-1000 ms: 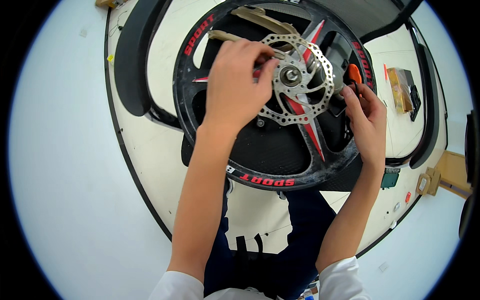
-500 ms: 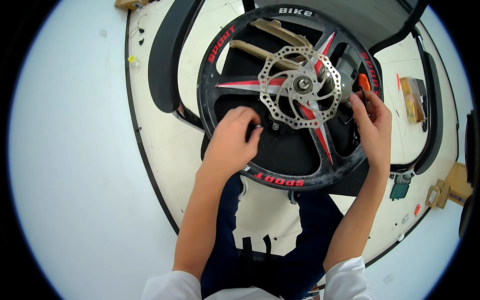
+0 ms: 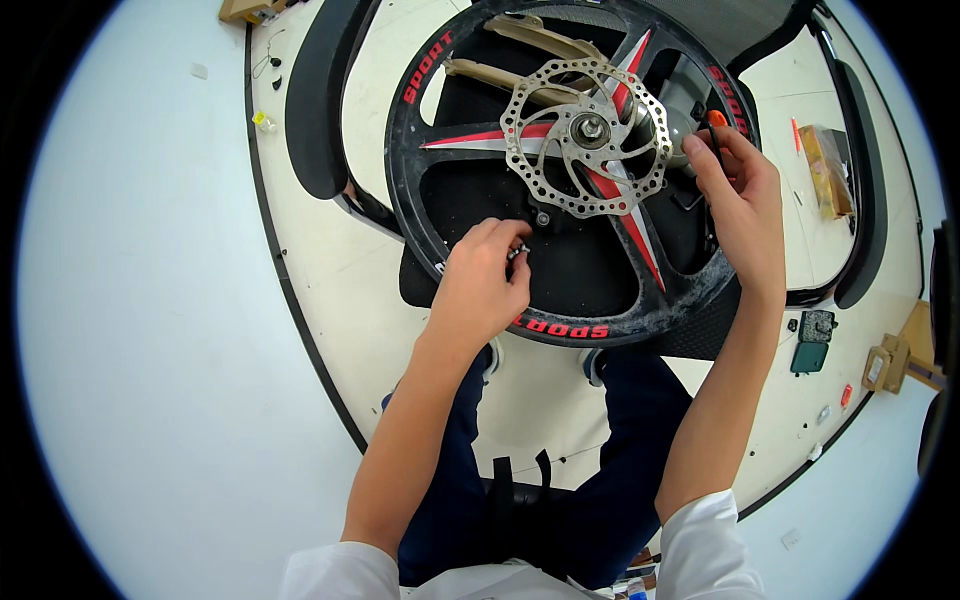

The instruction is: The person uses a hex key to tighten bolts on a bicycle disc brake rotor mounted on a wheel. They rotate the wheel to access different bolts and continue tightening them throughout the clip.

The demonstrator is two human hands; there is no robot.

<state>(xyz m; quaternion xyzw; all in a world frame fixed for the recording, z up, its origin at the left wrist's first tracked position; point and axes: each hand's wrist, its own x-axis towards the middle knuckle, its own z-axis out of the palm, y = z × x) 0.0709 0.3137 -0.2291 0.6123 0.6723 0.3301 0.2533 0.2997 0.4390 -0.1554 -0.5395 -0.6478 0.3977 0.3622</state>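
A black bicycle wheel (image 3: 625,322) with red and white spokes lies flat on a black chair seat. A silver perforated brake disc (image 3: 648,187) sits around its hub (image 3: 591,130). Over the wheel's near-left opening, my left hand (image 3: 480,282) is closed on small metal bolts (image 3: 519,250) between thumb and fingers. My right hand (image 3: 738,200) is closed at the disc's right side, thumb and fingertips together. A thin dark rod (image 3: 714,146) shows at its fingers, close to an orange piece (image 3: 717,118); whether the hand grips the rod is unclear.
A small dark round part (image 3: 541,218) lies inside the wheel opening. Beige curved parts (image 3: 510,82) and a grey rounded object (image 3: 683,122) lie under the wheel. Chair armrests (image 3: 322,110) flank it. A green case (image 3: 808,357) and cardboard boxes (image 3: 885,362) are on the floor at right.
The view has shifted, so the wheel sits higher in the picture. My left hand has drawn slightly nearer me relative to the disc, and the bolts now show between its fingers.
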